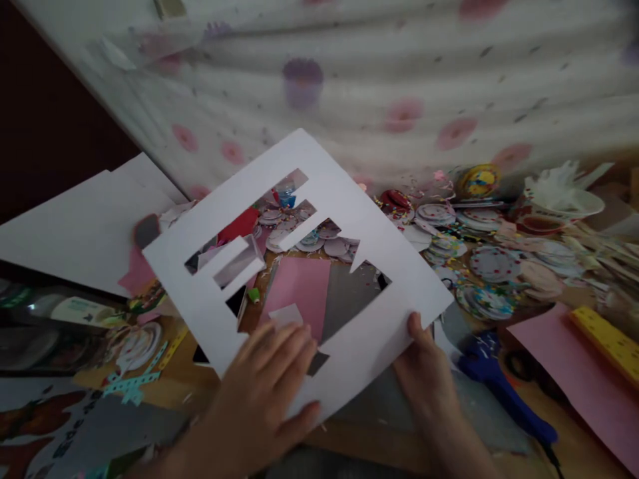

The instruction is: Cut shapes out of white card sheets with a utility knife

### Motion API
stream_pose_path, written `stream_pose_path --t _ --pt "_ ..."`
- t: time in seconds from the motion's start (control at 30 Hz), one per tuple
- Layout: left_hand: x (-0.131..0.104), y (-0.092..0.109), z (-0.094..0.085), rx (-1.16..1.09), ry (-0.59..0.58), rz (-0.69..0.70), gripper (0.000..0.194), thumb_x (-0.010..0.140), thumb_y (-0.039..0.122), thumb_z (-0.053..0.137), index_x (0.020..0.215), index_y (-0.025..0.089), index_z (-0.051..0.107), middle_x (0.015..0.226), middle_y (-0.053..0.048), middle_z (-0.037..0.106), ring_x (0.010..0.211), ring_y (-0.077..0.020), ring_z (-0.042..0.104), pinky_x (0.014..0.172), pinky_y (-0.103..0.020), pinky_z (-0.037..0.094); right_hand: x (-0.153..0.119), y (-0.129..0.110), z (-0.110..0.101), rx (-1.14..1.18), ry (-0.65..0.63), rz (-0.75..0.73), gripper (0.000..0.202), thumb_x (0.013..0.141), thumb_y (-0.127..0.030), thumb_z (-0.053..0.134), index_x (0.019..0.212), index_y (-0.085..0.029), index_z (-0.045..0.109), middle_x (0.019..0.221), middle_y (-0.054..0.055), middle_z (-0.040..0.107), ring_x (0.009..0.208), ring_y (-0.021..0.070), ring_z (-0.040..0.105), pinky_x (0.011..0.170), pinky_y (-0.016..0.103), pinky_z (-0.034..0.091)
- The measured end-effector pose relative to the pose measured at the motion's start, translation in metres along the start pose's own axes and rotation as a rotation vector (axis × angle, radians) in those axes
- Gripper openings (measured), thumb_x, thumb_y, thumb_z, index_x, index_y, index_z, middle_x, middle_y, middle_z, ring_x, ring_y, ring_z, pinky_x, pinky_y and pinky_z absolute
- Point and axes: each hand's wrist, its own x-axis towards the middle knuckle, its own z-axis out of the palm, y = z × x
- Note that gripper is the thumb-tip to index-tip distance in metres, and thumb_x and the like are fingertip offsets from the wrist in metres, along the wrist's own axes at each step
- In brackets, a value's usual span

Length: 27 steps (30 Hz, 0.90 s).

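A white sheet of card (344, 169) with an irregular, straight-edged shape cut out of its middle is held up, tilted, above the table. My right hand (432, 382) grips its right lower corner, thumb at the edge and the other fingers partly hidden underneath. My left hand (267, 389) lies over the near side of the card, fingers stretched out together across the edge of the cut-out, thumb apart. Through the opening I see a pink sheet of paper (299, 283), a small white paper piece (287, 314) and a grey mat (347, 293).
To the right lie a blue glue gun (509, 392), a pink sheet (554, 352) and a yellow perforated block (606, 342). Decorated paper discs (494, 263) crowd the back beside a paper bowl (559, 203). Glass bottles (50, 313) lie left; a flowered curtain (349, 80) hangs behind.
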Motion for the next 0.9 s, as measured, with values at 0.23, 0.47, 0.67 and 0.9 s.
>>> stream_pose_path --t 0.23,0.47,0.67,0.9 --pt "0.008 0.047 0.06 0.085 -0.044 -0.435 0.095 0.069 0.035 0.071 0.146 0.002 0.026 0.146 -0.024 0.038 0.132 -0.0399 0.034 0.107 -0.054 0.028 -0.033 0.033 0.003 0.049 -0.084 0.2 0.03 0.069 -0.031 0.08 0.097 -0.027 0.071 0.099 -0.002 0.075 0.097 0.0154 0.068 0.086 0.026 0.055" --pt "-0.014 0.003 0.052 -0.049 -0.078 -0.388 0.075 0.066 0.013 0.06 0.138 0.014 0.037 0.12 -0.016 0.052 0.113 -0.0325 0.047 0.097 -0.051 0.032 -0.043 0.004 -0.049 -0.748 -0.349 0.041 0.034 0.065 -0.04 0.08 0.095 -0.024 0.074 0.098 0.007 0.076 0.096 0.0287 0.069 0.085 0.039 0.056" --pt "-0.033 -0.031 0.019 0.022 -0.205 -0.172 0.078 0.065 0.01 0.054 0.14 0.012 0.034 0.117 -0.016 0.049 0.109 -0.033 0.046 0.097 -0.053 0.03 -0.003 -0.053 -0.069 -1.575 -0.85 -0.522 0.039 0.082 -0.037 0.064 0.119 -0.026 0.064 0.129 0.01 0.061 0.119 0.0277 0.057 0.096 0.039 0.049" --pt "-0.041 -0.042 0.004 0.264 -0.222 0.121 0.049 0.084 0.004 0.044 0.131 0.016 0.05 0.112 -0.01 0.059 0.106 -0.0261 0.052 0.098 -0.043 0.031 0.041 -0.027 -0.067 -1.833 -0.511 -0.949 0.031 0.085 -0.037 0.053 0.107 -0.016 0.061 0.101 0.017 0.062 0.09 0.0324 0.063 0.078 0.048 0.054"
